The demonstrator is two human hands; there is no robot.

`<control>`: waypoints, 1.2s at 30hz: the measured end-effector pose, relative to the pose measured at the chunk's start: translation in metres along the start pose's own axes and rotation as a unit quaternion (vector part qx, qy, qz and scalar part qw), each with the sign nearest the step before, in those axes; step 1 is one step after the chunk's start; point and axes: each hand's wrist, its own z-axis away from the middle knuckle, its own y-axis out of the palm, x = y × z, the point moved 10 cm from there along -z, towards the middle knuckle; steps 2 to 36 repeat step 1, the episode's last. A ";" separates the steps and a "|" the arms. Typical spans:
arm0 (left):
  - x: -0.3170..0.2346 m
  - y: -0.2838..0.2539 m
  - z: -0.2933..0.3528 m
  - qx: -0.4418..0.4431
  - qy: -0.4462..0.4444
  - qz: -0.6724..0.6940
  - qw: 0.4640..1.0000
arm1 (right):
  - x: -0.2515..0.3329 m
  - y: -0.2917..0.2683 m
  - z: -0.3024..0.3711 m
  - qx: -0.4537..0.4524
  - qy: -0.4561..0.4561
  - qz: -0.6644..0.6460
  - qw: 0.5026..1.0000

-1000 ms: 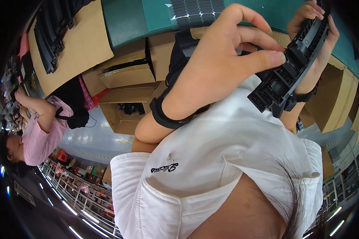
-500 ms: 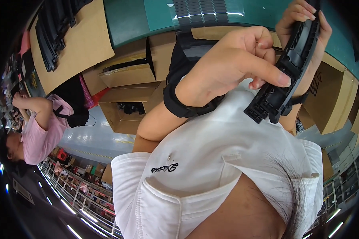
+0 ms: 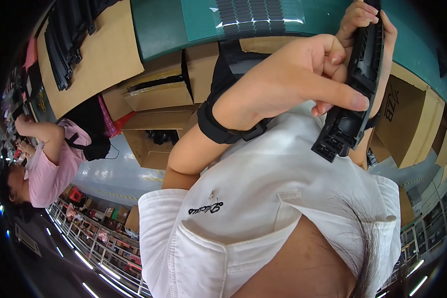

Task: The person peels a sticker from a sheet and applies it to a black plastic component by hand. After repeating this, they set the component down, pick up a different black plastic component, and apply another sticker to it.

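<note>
A long black plastic part (image 3: pixel 347 119), narrow and ribbed with molded sockets at its lower end, is held in the air in front of my chest. Its upper end is gripped by my right hand (image 3: pixel 356 24), fingers on one side and thumb on the other. The thumb of my left hand (image 3: pixel 315 74) presses on the part's face near the lower third. The other left fingers are curled, partly hidden behind the part. A black band circles my left wrist.
Strips of dark pieces in clear plastic (image 3: pixel 256 15) lie on the green tabletop (image 3: pixel 159 30). More long black parts (image 3: pixel 59 49) rest on a cardboard sheet (image 3: pixel 111 44) at left. Open cardboard boxes (image 3: pixel 407 119) stand below the table edge. A person in pink (image 3: pixel 49 164) works at far left.
The black plastic part has shifted slightly left at its top and turned more upright, its face angled differently. My right hand moved left with it; the left thumb stays pressed on it.
</note>
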 end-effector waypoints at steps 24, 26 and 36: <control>0.001 0.001 -0.001 0.008 -0.017 -0.034 0.999 | 0.000 0.001 -0.001 0.001 0.001 0.001 1.000; 0.001 0.001 -0.001 0.008 -0.017 -0.034 0.999 | 0.000 0.001 -0.001 0.001 0.001 0.001 1.000; 0.001 0.001 -0.001 0.008 -0.017 -0.034 0.999 | 0.000 0.001 -0.001 0.001 0.001 0.001 1.000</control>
